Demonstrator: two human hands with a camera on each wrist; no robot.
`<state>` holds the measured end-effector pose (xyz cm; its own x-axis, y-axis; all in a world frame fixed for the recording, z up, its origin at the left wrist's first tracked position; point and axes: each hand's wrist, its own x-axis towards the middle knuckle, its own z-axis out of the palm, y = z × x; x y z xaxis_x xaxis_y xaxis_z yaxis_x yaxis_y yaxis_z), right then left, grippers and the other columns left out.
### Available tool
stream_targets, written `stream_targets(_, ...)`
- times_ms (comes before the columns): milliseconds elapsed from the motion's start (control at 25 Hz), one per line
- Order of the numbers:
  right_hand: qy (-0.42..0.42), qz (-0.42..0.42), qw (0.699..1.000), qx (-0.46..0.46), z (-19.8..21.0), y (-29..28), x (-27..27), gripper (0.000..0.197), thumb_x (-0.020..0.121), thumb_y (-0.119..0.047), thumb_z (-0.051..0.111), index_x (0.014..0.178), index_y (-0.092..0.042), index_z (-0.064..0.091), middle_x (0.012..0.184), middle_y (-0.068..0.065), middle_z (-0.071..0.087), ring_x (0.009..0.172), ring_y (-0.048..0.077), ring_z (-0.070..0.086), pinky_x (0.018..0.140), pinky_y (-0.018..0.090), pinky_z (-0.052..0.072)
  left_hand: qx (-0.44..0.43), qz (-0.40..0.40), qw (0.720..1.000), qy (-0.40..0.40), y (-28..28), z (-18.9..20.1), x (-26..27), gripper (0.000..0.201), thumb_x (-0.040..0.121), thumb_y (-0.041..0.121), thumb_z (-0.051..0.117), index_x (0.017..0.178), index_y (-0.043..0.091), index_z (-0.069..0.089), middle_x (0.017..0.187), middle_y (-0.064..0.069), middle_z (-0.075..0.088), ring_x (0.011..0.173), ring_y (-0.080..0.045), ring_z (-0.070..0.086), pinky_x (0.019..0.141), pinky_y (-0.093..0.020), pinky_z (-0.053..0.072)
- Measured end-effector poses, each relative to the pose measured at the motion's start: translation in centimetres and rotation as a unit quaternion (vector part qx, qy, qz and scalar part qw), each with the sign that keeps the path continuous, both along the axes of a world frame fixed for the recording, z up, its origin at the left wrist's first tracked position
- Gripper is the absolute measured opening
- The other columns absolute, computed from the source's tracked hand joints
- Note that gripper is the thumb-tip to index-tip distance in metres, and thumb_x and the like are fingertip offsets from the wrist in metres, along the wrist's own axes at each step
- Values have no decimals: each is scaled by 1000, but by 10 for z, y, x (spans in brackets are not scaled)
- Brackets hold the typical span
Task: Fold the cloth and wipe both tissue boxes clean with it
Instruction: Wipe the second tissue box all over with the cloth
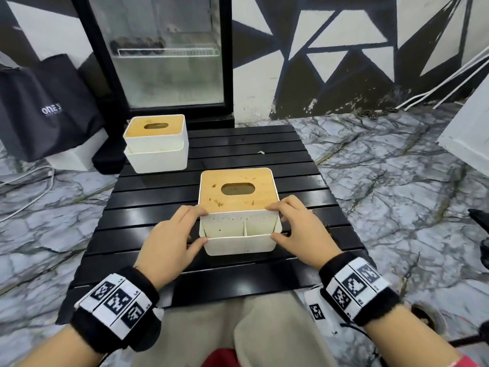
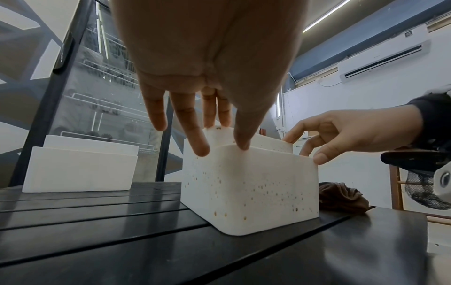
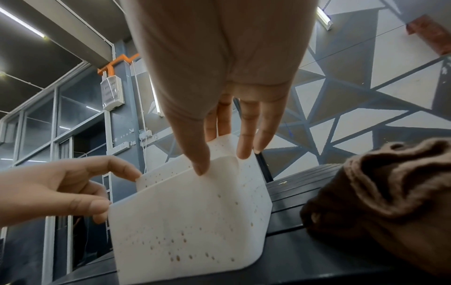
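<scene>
The near tissue box (image 1: 238, 189), white with a bamboo lid and brown specks, stands mid-table. My left hand (image 1: 197, 226) touches its left corner, thumb on the front compartment rim and fingertips at the lid edge; the left wrist view shows the left hand (image 2: 222, 149) with fairly straight fingers. My right hand (image 1: 277, 222) mirrors this on the right corner, and the right wrist view shows the right hand (image 3: 222, 162) likewise. The far tissue box (image 1: 156, 144) sits at the back left. The crumpled brown cloth (image 3: 390, 202) lies right of the near tissue box (image 2: 249, 189); in the head view my right hand hides it.
The black slatted table (image 1: 238, 144) is small, with marble floor all round. A glass-door fridge (image 1: 164, 54) stands close behind it and a black bag (image 1: 45, 107) at the left. A small scrap (image 1: 261, 152) lies on the slats behind the near box.
</scene>
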<state>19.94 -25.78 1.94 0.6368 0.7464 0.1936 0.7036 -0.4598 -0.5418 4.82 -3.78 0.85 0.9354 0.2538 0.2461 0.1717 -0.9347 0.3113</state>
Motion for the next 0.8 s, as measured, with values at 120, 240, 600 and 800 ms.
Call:
stream_targets(120, 1, 11, 1000, 10, -3, -1, 2, 47, 76, -15, 67, 120, -22, 53, 107, -14, 41, 84, 9, 52, 80, 24, 47, 59, 6, 998, -8, -3, 5, 3, 38, 79, 39, 57, 113, 25, 54, 111, 9, 58, 68, -18, 62, 67, -31, 44)
stream_targets(240, -10, -9, 994, 108, -8, -8, 11, 35, 80, -11, 64, 114, -20, 60, 115, -14, 46, 94, 3, 52, 87, 20, 44, 120, 33, 992, -16, -10, 18, 13, 40, 78, 48, 40, 101, 23, 61, 99, 8, 61, 76, -20, 63, 69, -34, 46)
stream_targets(600, 26, -46, 981, -187, -28, -33, 50, 43, 83, -37, 59, 125, -38, 48, 136, -11, 40, 129, 16, 30, 103, 40, 34, 142, 6, 987, 69, -63, 22, 80, 71, 79, 70, 15, 132, 34, 47, 120, 3, 58, 113, -23, 54, 102, -48, 34)
stream_targets(800, 48, -43, 967, -247, -39, -32, 51, 42, 85, -33, 57, 125, -41, 48, 132, -8, 43, 129, 18, 29, 101, 43, 36, 104, 11, 982, 157, -79, 22, 111, 67, 85, 74, 17, 144, 42, 18, 130, 0, 47, 122, -23, 42, 112, -47, 20)
